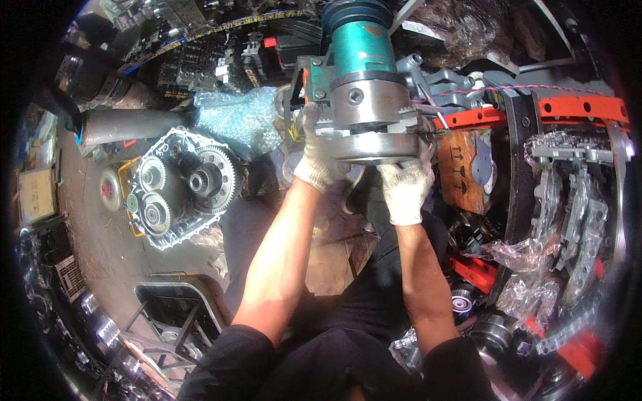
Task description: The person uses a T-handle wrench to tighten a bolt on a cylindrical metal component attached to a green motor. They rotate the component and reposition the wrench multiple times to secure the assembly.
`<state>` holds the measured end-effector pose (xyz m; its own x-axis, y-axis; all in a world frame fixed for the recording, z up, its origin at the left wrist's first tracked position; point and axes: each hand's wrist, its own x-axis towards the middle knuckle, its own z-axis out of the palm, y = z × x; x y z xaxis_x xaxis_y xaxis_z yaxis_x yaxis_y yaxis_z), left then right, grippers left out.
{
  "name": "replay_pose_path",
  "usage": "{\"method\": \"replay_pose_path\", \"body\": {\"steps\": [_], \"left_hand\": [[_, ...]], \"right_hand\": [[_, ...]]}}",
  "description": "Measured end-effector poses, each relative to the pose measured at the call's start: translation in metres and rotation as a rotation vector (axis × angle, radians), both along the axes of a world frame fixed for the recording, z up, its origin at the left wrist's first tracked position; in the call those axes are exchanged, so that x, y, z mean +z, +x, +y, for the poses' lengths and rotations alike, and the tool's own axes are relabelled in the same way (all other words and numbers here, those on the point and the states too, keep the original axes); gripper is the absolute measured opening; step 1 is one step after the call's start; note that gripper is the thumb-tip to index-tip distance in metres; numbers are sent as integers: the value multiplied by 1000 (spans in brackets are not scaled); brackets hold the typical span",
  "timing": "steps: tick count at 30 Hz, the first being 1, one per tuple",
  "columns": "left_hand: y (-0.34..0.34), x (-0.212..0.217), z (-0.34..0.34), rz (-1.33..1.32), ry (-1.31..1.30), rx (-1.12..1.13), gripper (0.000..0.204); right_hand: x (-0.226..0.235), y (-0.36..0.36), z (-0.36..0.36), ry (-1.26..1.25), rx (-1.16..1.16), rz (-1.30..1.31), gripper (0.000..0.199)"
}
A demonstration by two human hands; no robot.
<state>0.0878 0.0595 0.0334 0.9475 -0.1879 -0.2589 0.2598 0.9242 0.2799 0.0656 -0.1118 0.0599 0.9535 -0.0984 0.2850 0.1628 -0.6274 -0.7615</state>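
A: Looking down from the head camera, what do we find at the centre?

B: We find a shiny round steel disc (378, 146), edge toward us, at the near end of a thick silver metal chuck (370, 100). Behind that rises a worn green cylindrical housing (363, 50).

A: How are our grips?

B: Both seem closed around the disc. Our left hand (321, 159), in a cream knitted glove, holds its left edge, one finger pointing up; our right hand (405, 188), gloved alike, cups its lower right. We cannot tell where the hidden fingertips press.

A: Why opposite sides?

B: Probably to share the weight and keep it level.

A: And around us?

B: To the left, a pale metal casing full of toothed gears (224, 180) faces up, perhaps for easy access; to the right, an orange-red metal rack (582, 109).
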Motion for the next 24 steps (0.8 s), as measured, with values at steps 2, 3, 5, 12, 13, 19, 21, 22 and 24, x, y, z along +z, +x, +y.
{"method": "replay_pose_path", "body": {"steps": [2, 3, 5, 12, 13, 19, 21, 22, 24], "left_hand": [[-1, 1, 0, -33, 79, 4, 119], [-1, 2, 1, -15, 71, 8, 119], [-2, 3, 0, 26, 56, 11, 121], [-3, 3, -2, -9, -31, -74, 146], [-4, 3, -1, -7, -25, -81, 147], [-13, 1, -3, -84, -12, -105, 149], [-16, 2, -5, -161, 9, -125, 149], [-17, 2, -7, -185, 24, -114, 149], [-18, 3, -12, -204, 59, -92, 151]], "right_hand": [[-14, 0, -2, 59, 60, -72, 43], [-21, 2, -3, 560, 50, 64, 37], [-32, 5, -5, 1224, -48, 252, 30], [-21, 6, 5, 846, -32, 70, 36], [-15, 5, 7, 489, -40, 59, 45], [8, -1, 17, 5, -116, 20, 67], [9, -1, 19, -70, -161, 29, 68], [9, 0, 20, 45, -126, 4, 68], [8, 1, 21, 161, -104, 13, 69]]}}
